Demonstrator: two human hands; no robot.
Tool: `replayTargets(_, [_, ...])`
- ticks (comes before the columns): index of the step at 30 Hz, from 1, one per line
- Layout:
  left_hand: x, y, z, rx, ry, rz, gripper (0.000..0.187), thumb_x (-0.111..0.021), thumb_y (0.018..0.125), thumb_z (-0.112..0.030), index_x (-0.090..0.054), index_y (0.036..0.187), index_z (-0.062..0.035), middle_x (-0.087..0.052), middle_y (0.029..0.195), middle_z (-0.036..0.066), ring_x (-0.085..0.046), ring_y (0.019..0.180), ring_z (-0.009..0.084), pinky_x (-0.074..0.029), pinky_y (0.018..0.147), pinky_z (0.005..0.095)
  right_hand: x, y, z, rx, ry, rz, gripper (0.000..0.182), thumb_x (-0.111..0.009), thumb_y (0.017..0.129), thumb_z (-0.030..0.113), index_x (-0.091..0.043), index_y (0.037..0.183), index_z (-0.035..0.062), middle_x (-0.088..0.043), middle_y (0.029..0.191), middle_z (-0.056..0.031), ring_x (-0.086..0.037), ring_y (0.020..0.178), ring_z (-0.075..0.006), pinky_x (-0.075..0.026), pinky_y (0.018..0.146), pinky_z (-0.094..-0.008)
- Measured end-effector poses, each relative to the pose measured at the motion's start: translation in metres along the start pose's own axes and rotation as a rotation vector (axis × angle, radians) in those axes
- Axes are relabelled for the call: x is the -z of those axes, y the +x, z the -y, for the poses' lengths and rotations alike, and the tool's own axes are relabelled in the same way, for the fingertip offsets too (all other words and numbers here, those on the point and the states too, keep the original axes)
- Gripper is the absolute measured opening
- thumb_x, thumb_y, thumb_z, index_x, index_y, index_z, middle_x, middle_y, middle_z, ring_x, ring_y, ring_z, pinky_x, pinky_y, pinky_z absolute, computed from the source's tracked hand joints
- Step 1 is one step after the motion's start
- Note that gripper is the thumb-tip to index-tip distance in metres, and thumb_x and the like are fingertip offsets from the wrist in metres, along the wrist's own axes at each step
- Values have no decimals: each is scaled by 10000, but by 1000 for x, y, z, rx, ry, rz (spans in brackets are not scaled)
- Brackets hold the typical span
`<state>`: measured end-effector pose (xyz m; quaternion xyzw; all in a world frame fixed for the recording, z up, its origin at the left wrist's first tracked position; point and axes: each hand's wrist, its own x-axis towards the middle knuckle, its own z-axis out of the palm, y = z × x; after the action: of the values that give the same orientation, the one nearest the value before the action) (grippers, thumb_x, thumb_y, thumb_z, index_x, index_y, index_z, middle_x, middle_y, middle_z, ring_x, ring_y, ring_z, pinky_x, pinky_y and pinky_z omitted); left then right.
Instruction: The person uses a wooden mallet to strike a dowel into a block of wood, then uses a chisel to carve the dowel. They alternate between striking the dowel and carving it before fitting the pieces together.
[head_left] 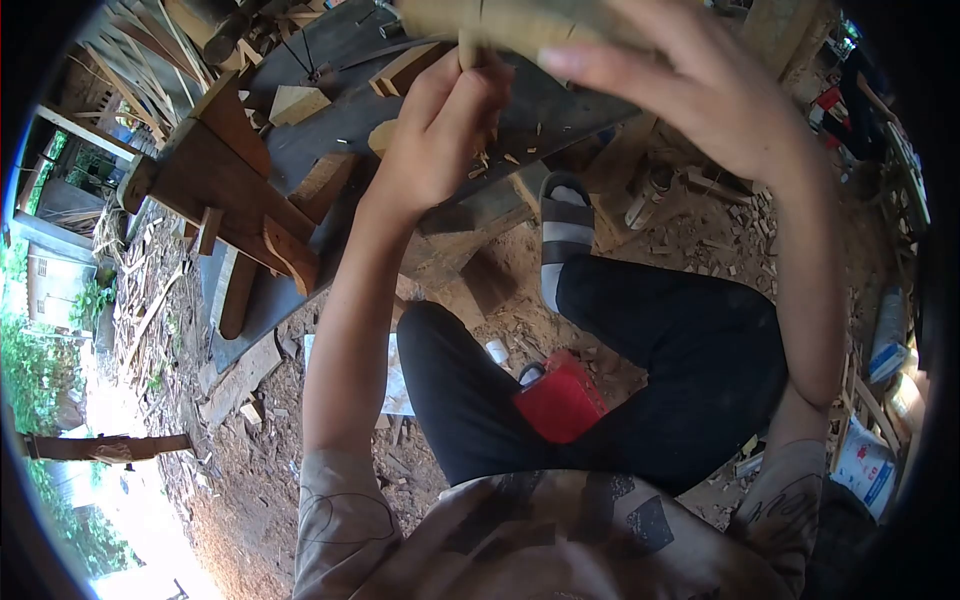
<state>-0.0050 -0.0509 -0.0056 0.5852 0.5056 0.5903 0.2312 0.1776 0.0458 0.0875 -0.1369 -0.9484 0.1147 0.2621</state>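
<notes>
My left hand (450,125) is closed in a fist round an upright, narrow wooden piece (470,50) at the top centre, over the dark work surface. Just above and to its right, a broad pale wooden piece (530,25) is blurred by motion and partly cut off by the frame's top edge. My right hand (690,85) lies beside that piece with its thumb stretched out and fingers spread. Its fingertips run out of view, and no grip on the wood shows. Small chips lie on the surface below my left fist.
On the dark work surface (345,125) stand a brown wooden frame (225,180) and several cut blocks. A red seat (565,400) shows between the person's legs. Wood scraps litter the dirt floor, and a white bag (862,470) lies at the right.
</notes>
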Motion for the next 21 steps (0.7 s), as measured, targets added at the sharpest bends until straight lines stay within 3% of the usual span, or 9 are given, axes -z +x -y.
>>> replayTargets(3, [2, -2, 3, -2, 6, -14, 230, -441, 1050, -219, -459, 872, -75, -419, 767, -20, -368, 673, 74, -356, 623, 261, 5, -5, -21, 207, 202, -52, 598, -556, 1053, 557, -621, 1184, -23, -539, 768, -17, -530, 617, -147, -461, 550, -320])
replayTargets(4, [2, -2, 2, 2, -5, -13, 231, -443, 1050, -219, -460, 872, -74, -419, 767, -19, -369, 673, 74, -357, 624, 261, 9, -9, -14, 190, 414, -128, 598, -553, 1053, 563, -631, 1166, -19, -537, 761, -22, -527, 608, -149, -454, 548, -324])
replayTargets(7, [9, 0, 10, 8, -13, 18, 256, -471, 1056, -280, -532, 966, -48, -514, 804, 5, -462, 700, 85, -413, 638, 263, 0, -10, -10, 175, 416, -187, 604, -540, 1052, 586, -655, 1073, -6, -522, 720, -25, -513, 574, -133, -430, 526, -308])
replayTargets(10, [3, -3, 7, 18, 29, -28, 277, -485, 1057, -296, -564, 1008, -35, -555, 817, 13, -499, 708, 89, -437, 642, 263, 18, -5, -15, -72, -206, 389, 606, -563, 1038, 597, -645, 1027, -4, -523, 679, -18, -499, 538, -109, -418, 480, -285])
replayTargets(13, [7, -1, 11, 30, 4, 3, 263, -483, 1056, -277, -564, 1005, -31, -544, 809, 6, -485, 699, 86, -433, 644, 262, 13, -14, -11, 153, 133, -29, 595, -567, 1041, 582, -641, 1055, -9, -526, 672, -23, -499, 528, -112, -412, 468, -293])
replayTargets(16, [10, -2, 15, 37, -29, 27, 254, -480, 1055, -262, -562, 1000, -28, -534, 805, 1, -474, 699, 82, -430, 651, 260, -6, -7, -15, 226, 511, -228, 572, -566, 1051, 552, -632, 1092, -14, -519, 667, -13, -498, 530, -109, -407, 459, -295])
replayTargets(18, [8, -1, 12, 50, -48, 2, 247, -478, 1055, -255, -560, 996, -29, -532, 807, 0, -471, 705, 81, -430, 657, 259, 0, -1, -14, 133, 460, -51, 568, -563, 1055, 545, -624, 1106, -17, -512, 672, -9, -493, 538, -106, -408, 465, -294])
replayTargets(20, [3, -6, 11, 93, -80, -44, 240, -477, 1055, -251, -558, 993, -33, -533, 813, 0, -473, 716, 79, -430, 664, 257, 28, 5, -8, -83, 96, 402, 576, -558, 1054, 551, -615, 1108, -20, -505, 685, -10, -483, 551, -103, -413, 481, -292])
replayTargets(21, [4, -6, 15, 77, -79, -19, 236, -477, 1054, -250, -558, 995, -36, -534, 814, 0, -474, 719, 79, -430, 665, 257, 24, 2, -12, -38, 72, 329, 576, -554, 1054, 558, -613, 1103, -13, -503, 691, -9, -484, 556, -97, -420, 488, -289])
